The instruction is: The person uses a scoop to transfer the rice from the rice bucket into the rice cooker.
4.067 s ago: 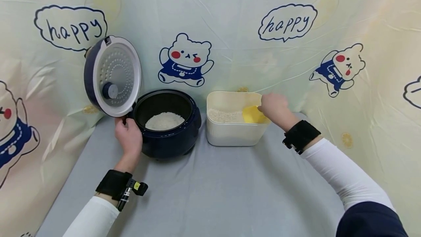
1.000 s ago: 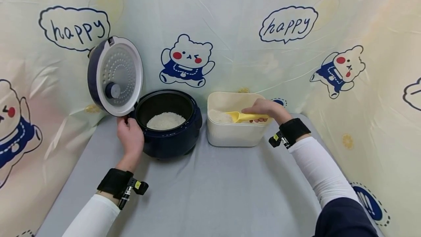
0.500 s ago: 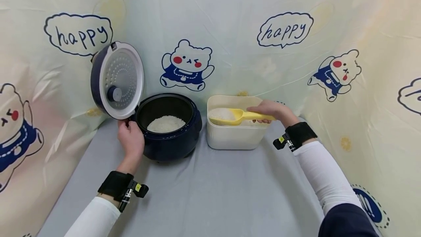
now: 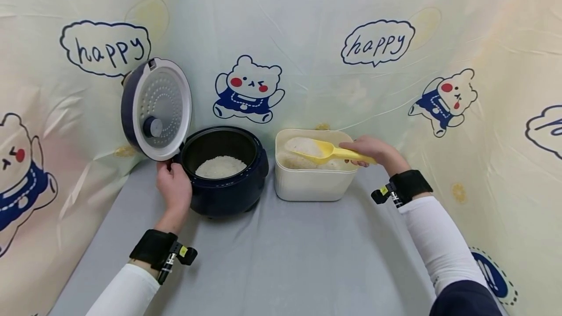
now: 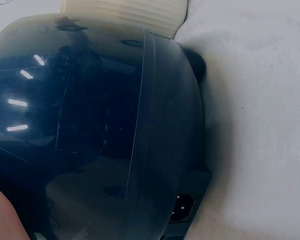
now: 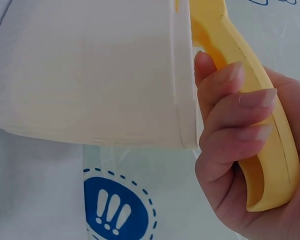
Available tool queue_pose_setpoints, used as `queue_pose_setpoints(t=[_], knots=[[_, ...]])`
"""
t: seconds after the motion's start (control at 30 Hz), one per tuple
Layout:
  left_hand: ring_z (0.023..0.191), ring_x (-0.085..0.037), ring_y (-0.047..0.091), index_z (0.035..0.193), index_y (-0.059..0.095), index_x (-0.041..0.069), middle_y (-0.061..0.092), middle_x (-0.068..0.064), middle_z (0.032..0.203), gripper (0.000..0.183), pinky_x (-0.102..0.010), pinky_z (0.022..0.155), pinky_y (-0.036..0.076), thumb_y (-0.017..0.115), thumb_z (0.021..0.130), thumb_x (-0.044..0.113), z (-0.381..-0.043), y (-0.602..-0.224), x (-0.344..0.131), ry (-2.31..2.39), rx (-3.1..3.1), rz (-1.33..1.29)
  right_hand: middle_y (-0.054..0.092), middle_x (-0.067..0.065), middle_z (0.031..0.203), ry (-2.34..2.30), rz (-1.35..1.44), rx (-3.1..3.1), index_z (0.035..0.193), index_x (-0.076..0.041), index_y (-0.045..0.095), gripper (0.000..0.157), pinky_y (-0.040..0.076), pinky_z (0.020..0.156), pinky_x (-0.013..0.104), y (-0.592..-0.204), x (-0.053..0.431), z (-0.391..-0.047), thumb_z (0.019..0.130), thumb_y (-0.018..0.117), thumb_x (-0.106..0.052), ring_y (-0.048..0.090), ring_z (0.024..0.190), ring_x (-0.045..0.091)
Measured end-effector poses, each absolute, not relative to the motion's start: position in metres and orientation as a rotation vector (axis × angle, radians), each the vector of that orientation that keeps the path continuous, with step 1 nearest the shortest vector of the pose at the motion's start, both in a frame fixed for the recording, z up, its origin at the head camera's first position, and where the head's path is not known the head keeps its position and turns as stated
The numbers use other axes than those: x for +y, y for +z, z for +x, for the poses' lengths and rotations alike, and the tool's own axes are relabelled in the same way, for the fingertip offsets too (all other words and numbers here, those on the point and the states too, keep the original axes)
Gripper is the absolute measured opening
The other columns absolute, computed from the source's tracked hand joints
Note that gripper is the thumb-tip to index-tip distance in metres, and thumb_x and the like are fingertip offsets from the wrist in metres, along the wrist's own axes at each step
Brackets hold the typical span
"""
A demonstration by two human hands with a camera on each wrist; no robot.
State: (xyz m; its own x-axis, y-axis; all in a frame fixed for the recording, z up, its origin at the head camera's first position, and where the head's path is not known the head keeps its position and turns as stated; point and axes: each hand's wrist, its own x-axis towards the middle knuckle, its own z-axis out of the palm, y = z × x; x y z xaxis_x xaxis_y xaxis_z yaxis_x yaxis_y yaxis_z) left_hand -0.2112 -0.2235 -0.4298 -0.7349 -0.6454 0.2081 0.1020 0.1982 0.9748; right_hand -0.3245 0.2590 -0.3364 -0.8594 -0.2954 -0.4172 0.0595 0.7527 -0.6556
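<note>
A yellow scoop (image 4: 327, 151) heaped with rice (image 4: 303, 146) is tilted over the cream bin (image 4: 316, 187), overlapping its opening. My right hand (image 4: 369, 150) grips the scoop's handle, fingers curled round it, as the right wrist view shows. My left hand (image 4: 174, 184) holds the lower edge of the raised rice cooker lid (image 4: 160, 104) by the hinge; its fingertips are hidden behind. The dark blue rice cooker (image 4: 228, 199) stands with its pot uncovered and white rice (image 4: 221, 167) inside. In the left wrist view the cooker's glossy side (image 5: 100, 110) fills much of the frame.
Cooker and bin stand side by side on a grey cloth (image 4: 281, 257), with a narrow gap between them. A printed curtain (image 4: 307, 38) hangs close behind both. A power socket (image 5: 182, 206) shows low on the cooker's side.
My right hand has drawn the scoop up out of the bin's rice, loaded, and shifted it slightly right. Earlier the scoop was down in the bin. My left hand stays at the lid.
</note>
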Motion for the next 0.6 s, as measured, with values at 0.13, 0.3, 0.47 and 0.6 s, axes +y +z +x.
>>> queue_pose_setpoints(t=[0.13,0.3,0.47,0.6], knots=[[0.124,-0.018,0.048,0.148,0.050,0.001,0.055,-0.012,0.146,0.048,-0.033,0.104,0.037,0.032,0.110,0.024,-0.210,-0.430,-0.224,-1.589,-1.891,0.509,0.061,0.001,0.067,-0.997,-0.203,2.439,0.095,-0.002,0.072,0.058,0.039,0.056,0.028,-0.341,0.263,-0.323,0.105,0.052,-0.055,0.053,0.057,0.016],[0.124,-0.019,0.048,0.149,0.049,0.002,0.055,-0.012,0.146,0.049,-0.035,0.105,0.037,0.032,0.110,0.026,-0.211,-0.431,-0.224,-1.589,-1.905,0.517,0.060,0.000,0.065,-1.058,-0.216,2.418,0.091,-0.005,0.073,0.058,0.038,0.056,0.028,-0.343,0.262,-0.325,0.105,0.051,-0.057,0.052,0.054,0.015],[0.127,-0.020,0.048,0.149,0.050,0.001,0.055,-0.013,0.146,0.048,-0.037,0.107,0.037,0.033,0.110,0.024,-0.211,-0.430,-0.224,-1.586,-1.897,0.521,0.059,0.000,0.064,-1.108,-0.258,2.397,0.090,-0.006,0.073,0.058,0.038,0.056,0.027,-0.340,0.251,-0.328,0.104,0.052,-0.059,0.052,0.053,0.014],[0.126,-0.019,0.048,0.148,0.051,0.002,0.055,-0.012,0.146,0.047,-0.036,0.107,0.037,0.033,0.110,0.023,-0.212,-0.429,-0.224,-1.581,-1.895,0.526,0.057,0.000,0.064,-1.140,-0.273,2.361,0.090,-0.007,0.073,0.057,0.038,0.055,0.027,-0.333,0.237,-0.326,0.104,0.053,-0.058,0.051,0.052,0.014]])
